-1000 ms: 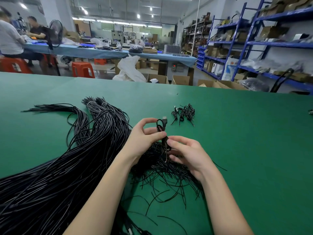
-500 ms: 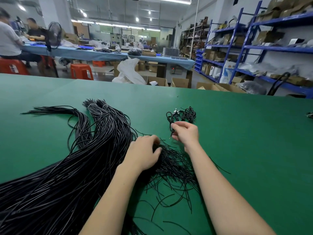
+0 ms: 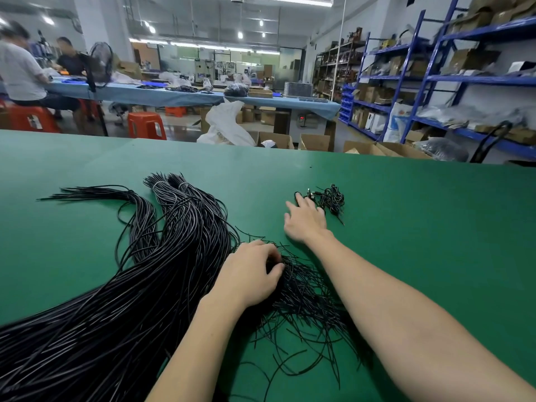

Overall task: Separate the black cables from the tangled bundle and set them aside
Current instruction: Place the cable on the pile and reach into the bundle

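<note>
On green table [image 3: 406,227], hands: left [image 3: 249,274] gripping tangled bundle [image 3: 304,297].

Your left hand [image 3: 249,274] hides its fingertips in the tangle [image 3: 301,291]; the cable bundle [image 3: 116,300] runs off the frame's lower left.

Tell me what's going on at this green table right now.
A person is sorting cables. The right hand reaches out flat to the small pile of coiled black cables set aside on the green table. The left hand curls into the loose tangle of thin black wires, beside the large bundle of long black cables.
</note>
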`<state>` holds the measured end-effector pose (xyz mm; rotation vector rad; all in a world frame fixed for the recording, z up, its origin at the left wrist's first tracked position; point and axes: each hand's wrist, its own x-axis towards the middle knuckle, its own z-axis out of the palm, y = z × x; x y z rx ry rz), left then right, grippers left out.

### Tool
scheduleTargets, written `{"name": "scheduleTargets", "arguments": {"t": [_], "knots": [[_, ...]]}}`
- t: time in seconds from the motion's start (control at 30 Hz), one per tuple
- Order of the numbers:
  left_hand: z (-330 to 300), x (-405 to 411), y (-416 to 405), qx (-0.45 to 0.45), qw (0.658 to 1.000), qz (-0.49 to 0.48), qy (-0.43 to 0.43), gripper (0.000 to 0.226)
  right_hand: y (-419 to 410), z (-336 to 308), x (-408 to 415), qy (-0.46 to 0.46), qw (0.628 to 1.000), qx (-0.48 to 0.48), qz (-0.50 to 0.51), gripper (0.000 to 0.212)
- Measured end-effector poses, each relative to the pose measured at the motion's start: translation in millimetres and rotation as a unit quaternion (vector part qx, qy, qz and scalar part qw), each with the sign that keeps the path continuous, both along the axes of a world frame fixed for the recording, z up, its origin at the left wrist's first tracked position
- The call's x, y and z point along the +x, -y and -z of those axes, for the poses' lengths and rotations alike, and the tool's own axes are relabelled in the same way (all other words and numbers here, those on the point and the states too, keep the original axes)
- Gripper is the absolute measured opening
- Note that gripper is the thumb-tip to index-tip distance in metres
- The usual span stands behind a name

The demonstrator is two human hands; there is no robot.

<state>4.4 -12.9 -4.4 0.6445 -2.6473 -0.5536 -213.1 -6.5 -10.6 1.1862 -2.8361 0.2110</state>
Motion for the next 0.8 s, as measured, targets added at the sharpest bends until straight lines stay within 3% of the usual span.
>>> {"name": "scheduleTargets", "arguments": {"t": [0.17, 0.33, 0.63, 0.8], "knots": [[1, 1, 0, -0.002, 1.000, -0.001, -0.001, 0.020, 0, 6, -1, 0.078, 0.995, 0.047, 0.031, 0.074], [1, 0, 0, -0.005, 1.000, -0.003, 0.000, 0.020, -6, 5, -5, 0.088, 0.995, 0.031, 0.023, 0.073], [0, 2, -1, -0.005, 1.000, -0.007, 0.008, 0.020, -36, -13, 14, 0.120, 0.988, -0.091, -0.023, 0.064], [-2, 2, -3, -0.002, 1.000, -0.005, 0.014, 0.019, -71, -42, 49, 0.160, 0.963, -0.216, -0.029, 0.037]]}}
